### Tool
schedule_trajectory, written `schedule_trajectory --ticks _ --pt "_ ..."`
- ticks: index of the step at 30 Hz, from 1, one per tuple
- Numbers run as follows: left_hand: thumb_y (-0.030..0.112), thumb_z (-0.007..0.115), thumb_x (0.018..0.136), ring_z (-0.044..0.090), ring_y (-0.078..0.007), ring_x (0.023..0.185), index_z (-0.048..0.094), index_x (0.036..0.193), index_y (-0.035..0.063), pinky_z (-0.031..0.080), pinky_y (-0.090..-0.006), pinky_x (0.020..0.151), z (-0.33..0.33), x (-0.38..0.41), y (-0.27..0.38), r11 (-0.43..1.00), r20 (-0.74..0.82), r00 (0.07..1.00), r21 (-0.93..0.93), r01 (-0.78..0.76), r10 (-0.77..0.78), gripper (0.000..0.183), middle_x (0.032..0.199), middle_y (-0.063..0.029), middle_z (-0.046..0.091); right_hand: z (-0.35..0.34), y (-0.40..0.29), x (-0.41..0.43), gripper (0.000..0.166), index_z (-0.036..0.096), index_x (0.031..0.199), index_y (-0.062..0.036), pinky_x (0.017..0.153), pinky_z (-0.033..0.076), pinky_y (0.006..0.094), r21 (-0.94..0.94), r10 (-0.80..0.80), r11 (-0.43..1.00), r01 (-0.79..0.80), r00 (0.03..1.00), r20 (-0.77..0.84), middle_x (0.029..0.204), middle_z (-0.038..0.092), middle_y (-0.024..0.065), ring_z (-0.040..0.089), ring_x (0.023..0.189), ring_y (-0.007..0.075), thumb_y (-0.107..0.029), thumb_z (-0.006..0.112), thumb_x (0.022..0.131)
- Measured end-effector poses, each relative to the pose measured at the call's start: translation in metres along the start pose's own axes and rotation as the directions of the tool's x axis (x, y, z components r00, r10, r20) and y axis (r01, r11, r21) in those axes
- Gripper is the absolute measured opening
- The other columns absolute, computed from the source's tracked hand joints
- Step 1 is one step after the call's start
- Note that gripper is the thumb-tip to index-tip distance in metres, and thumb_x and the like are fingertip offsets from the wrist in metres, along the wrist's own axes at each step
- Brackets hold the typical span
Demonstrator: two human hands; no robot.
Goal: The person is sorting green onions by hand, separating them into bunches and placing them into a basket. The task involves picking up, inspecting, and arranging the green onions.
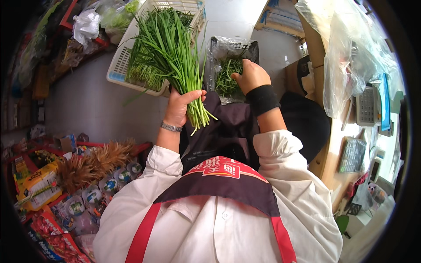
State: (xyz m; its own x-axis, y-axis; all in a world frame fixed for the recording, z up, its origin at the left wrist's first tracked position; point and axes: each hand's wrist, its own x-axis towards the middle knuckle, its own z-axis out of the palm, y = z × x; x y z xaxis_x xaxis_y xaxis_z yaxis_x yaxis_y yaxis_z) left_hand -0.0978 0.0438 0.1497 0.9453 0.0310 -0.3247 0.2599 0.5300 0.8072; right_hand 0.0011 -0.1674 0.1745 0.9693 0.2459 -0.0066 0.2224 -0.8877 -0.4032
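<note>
My left hand is wrapped around the lower stems of a bunch of garlic chives. The pale cut ends stick out below my fist, and the long green leaves fan upward over a white plastic basket. More chives lie in that basket, partly hidden by the bunch. Over the right side of a black plastic crate is my right hand, its thumb pointing left and its other fingers largely hidden. Loose green trimmings lie in the crate on a clear plastic liner.
A wooden counter with plastic bags and a calculator-like keypad device runs along the right. Packaged goods and a feather duster crowd the lower left. Bagged produce sits on a rack at the upper left.
</note>
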Motion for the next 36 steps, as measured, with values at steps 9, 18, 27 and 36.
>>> schedule_trajectory --ticks 9,18,27,36 --pt "0.037 0.073 0.085 0.065 -0.0168 0.085 0.047 0.125 0.0072 0.057 -0.0305 0.069 0.004 0.010 -0.015 0.998 0.040 0.998 -0.046 -0.039 0.041 0.056 0.099 -0.0040 0.059 0.015 -0.071 -0.083 0.029 0.062 0.091 -0.0042 0.063 0.049 0.0367 0.485 -0.228 0.849 0.211 0.973 -0.023 0.078 0.058 0.0101 0.060 0.069 0.0273 -0.015 0.080 0.072" --pt "0.063 0.063 0.079 0.065 -0.0169 0.086 0.049 0.124 0.0045 0.057 -0.0309 0.075 -0.001 0.008 -0.024 0.994 0.094 0.996 -0.113 0.013 -0.003 0.075 0.098 -0.0073 0.063 0.021 -0.066 -0.088 0.018 0.059 0.082 -0.0016 0.061 0.049 0.0340 0.573 -0.146 0.801 0.171 0.985 -0.090 0.078 0.059 0.0109 0.061 0.065 0.0259 -0.008 0.074 0.075" --pt "0.069 0.065 0.072 0.064 -0.0157 0.087 0.049 0.124 0.0040 0.056 -0.0307 0.075 -0.005 0.006 -0.028 0.994 0.167 0.981 0.032 -0.103 0.096 0.085 0.099 -0.0070 0.063 0.024 -0.071 -0.093 0.018 0.060 0.089 -0.0038 0.059 0.050 0.0345 0.532 -0.101 0.830 0.171 0.982 -0.158 0.077 0.060 0.0102 0.062 0.064 0.0258 -0.009 0.072 0.077" --pt "0.070 0.063 0.074 0.060 -0.0138 0.098 0.053 0.124 0.0028 0.052 -0.0312 0.085 -0.006 0.007 -0.040 0.977 0.156 0.968 0.055 -0.206 0.196 0.084 0.113 -0.0025 0.060 0.018 -0.079 -0.085 0.022 0.066 0.095 -0.0044 0.058 0.049 0.0341 0.440 -0.079 0.880 0.179 0.969 -0.235 0.075 0.058 0.0081 0.061 0.064 0.0246 -0.012 0.075 0.077"
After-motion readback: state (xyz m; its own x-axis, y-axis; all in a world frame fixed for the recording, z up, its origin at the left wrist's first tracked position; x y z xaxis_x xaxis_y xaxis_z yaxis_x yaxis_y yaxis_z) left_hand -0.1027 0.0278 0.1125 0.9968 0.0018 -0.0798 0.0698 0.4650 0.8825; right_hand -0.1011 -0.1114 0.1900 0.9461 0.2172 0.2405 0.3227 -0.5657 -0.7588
